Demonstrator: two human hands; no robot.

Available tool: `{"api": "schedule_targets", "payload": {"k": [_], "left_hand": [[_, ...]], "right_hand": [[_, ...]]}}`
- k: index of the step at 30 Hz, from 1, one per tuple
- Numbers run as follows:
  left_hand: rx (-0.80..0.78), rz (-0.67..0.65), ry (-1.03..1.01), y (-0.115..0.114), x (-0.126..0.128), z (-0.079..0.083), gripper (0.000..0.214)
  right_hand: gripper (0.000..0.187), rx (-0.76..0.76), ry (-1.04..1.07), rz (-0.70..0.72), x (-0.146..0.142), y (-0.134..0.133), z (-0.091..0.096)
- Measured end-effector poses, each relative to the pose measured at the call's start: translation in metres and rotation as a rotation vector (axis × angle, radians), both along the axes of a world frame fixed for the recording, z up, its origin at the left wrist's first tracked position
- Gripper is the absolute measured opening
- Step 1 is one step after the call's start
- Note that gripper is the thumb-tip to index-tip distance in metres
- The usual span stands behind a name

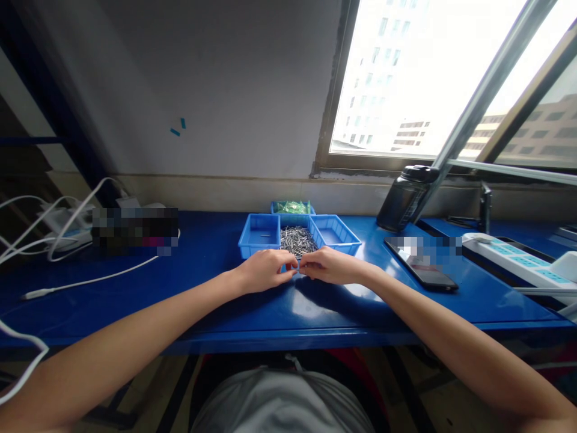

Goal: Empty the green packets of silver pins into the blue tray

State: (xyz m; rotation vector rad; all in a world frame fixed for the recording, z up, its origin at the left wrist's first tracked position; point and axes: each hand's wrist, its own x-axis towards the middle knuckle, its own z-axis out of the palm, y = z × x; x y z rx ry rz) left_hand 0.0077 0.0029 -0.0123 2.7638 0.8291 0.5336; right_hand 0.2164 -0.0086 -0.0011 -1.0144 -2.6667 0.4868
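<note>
Both hands meet at the centre of the frame, low over the glossy blue table (189, 288), whose smooth top reflects the window light. The left hand (265, 269) is curled, its thumb and fingertips drawn together into a pinch that points right. The right hand (329, 265) mirrors it with its fingers bunched to the left, so the two sets of fingertips touch or nearly touch. Whatever sits between them is too small to make out. Just behind the hands, almost touching the knuckles, is a heap of thin, grey, shiny metal pins (296, 240). They lie criss-crossed in the middle tray (295, 220), a shallow rectangular bin of bright blue plastic. On either side of it are matching bins, the left tray (260, 237) and the right tray (336, 236), both with smooth bare floors. A fourth bin, the back tray (276, 208), holds crinkled green pieces. In the right part of the frame a flat black phone (433, 278) lies on the table. Behind it a dark cylindrical bottle (406, 197) leans by the window sill, and a long white power strip (518, 260) runs further right. Loose white cables (67, 237) loop at the left edge.
</note>
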Motion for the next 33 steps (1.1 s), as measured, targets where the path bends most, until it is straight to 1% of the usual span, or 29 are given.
{"api": "schedule_targets", "payload": {"k": [5, 10, 12, 17, 22, 28, 30, 33], "left_hand": [[-0.007, 0.053, 0.015, -0.001, -0.001, 0.001, 0.018], [0.008, 0.071, -0.036, -0.003, 0.000, 0.003, 0.015], [0.014, 0.041, -0.049, -0.003, 0.000, 0.003, 0.015], [0.018, -0.092, -0.042, -0.002, 0.002, -0.001, 0.016], [0.015, -0.115, -0.062, 0.000, 0.001, -0.002, 0.016], [0.030, -0.131, -0.090, 0.000, 0.000, -0.002, 0.017], [0.044, -0.110, -0.092, 0.001, 0.000, -0.002, 0.017], [0.072, -0.034, -0.084, 0.001, 0.000, -0.002, 0.017]], "right_hand": [[0.023, 0.021, -0.001, -0.013, 0.001, 0.000, 0.002], [0.021, 0.014, -0.016, -0.006, 0.001, 0.001, -0.001], [0.019, 0.034, -0.015, 0.016, 0.000, 0.002, -0.004], [0.016, 0.072, -0.011, 0.080, -0.003, 0.004, -0.011], [0.015, 0.068, -0.008, 0.048, -0.002, 0.004, -0.010], [0.018, 0.036, -0.002, 0.072, 0.001, 0.004, -0.007], [0.018, 0.038, -0.003, 0.069, 0.001, 0.004, -0.007], [0.016, 0.051, 0.004, 0.064, 0.001, 0.004, -0.006]]}}
